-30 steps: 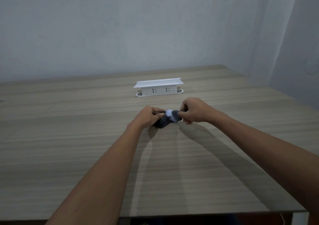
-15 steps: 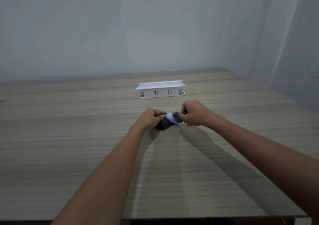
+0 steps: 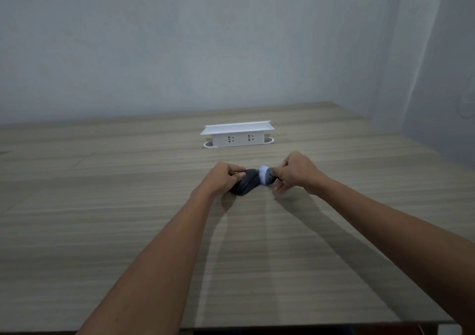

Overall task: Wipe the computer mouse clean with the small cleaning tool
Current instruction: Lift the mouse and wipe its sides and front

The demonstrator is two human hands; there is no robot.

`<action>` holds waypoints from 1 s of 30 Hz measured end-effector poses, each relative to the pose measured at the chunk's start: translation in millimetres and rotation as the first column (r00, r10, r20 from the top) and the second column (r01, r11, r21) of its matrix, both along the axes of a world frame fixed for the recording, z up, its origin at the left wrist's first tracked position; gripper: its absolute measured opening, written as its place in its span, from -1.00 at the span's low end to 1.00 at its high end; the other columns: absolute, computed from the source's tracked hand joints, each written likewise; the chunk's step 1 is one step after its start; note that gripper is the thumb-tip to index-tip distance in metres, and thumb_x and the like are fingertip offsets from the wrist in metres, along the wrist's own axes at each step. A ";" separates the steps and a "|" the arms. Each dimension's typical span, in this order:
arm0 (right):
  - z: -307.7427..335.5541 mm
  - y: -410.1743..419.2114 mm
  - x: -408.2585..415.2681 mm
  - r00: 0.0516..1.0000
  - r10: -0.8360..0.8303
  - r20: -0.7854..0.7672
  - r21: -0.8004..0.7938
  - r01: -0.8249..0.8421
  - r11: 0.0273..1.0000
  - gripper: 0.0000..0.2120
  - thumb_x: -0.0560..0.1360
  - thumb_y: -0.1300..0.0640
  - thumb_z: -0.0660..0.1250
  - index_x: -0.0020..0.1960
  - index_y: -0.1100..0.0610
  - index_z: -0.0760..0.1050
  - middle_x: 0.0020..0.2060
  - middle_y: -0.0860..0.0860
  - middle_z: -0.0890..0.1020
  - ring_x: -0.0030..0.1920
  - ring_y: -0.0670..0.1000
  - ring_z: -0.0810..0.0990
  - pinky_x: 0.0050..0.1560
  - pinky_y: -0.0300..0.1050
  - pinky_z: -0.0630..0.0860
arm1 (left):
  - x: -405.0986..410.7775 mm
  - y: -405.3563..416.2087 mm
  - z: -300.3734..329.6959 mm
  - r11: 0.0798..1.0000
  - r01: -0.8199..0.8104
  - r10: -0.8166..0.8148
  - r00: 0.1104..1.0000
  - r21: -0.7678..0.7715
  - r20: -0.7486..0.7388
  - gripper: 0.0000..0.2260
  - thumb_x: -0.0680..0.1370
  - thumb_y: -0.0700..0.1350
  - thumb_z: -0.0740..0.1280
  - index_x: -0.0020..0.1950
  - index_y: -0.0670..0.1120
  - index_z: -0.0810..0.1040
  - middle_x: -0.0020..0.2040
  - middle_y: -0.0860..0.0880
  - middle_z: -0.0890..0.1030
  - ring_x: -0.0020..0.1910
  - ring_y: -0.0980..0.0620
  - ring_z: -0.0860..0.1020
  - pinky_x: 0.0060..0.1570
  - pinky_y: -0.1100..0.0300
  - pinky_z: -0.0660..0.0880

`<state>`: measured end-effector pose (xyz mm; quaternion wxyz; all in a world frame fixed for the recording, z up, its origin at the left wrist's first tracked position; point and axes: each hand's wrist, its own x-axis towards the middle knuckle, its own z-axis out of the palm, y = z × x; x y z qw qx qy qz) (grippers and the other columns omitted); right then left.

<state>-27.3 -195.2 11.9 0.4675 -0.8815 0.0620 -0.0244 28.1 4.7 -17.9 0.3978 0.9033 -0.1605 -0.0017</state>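
- L hand (image 3: 223,179): grip curled on dark rounded plastic computer mouse (image 3: 246,184), steadying it on wood-grain desk (image 3: 128,231).
- R hand (image 3: 295,174): grip pinching small grey cleaning tool w/ white fluffy tip (image 3: 266,176), tip touching mouse's far end.
- Step: mid-wipe, I reckon. Next: sweep tip along the shell, light pressure.

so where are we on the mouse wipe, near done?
Done: mouse is on the table, held by the left hand; the right hand has a grip on the cleaning tool. In hand: the tool's white tip touches the mouse's right end. Left: cleanliness can't be judged from this view, so finishing the wipe and setting the tool down.
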 end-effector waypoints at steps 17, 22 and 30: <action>1.3 15.6 -10.2 0.980 0.168 -0.107 0.157 -0.150 0.976 -0.80 0.52 0.31 0.36 -0.14 0.48 0.62 -0.33 0.29 0.70 -0.32 0.20 0.71 -0.26 -0.08 0.70 | -0.2 1.2 0.9 1.000 0.006 -0.007 1.000 -0.023 -0.006 -0.72 0.59 -0.17 0.34 0.29 -0.16 0.60 0.18 -0.15 0.67 0.05 0.07 0.58 0.15 0.20 0.47; 5.0 15.8 -5.3 0.975 0.178 -0.131 0.199 -0.150 0.968 -0.76 0.56 0.31 0.31 -0.04 0.54 0.59 -0.31 0.30 0.69 -0.38 0.13 0.69 -0.16 0.00 0.72 | -2.4 -0.2 1.2 1.000 0.000 0.000 1.000 -0.017 0.007 -0.71 0.59 -0.18 0.34 0.29 -0.19 0.60 0.20 -0.15 0.66 0.07 0.08 0.57 0.13 0.25 0.43; 6.2 9.6 -4.9 0.991 0.103 -0.087 0.120 -0.092 0.988 -0.79 0.48 0.34 0.31 -0.11 0.49 0.65 -0.28 0.30 0.72 -0.22 0.26 0.74 -0.04 0.08 0.70 | -3.4 -0.6 0.6 0.999 -0.015 0.015 1.000 -0.030 -0.009 -0.71 0.59 -0.16 0.34 0.30 -0.14 0.60 0.16 -0.16 0.67 0.01 0.06 0.58 0.07 0.22 0.47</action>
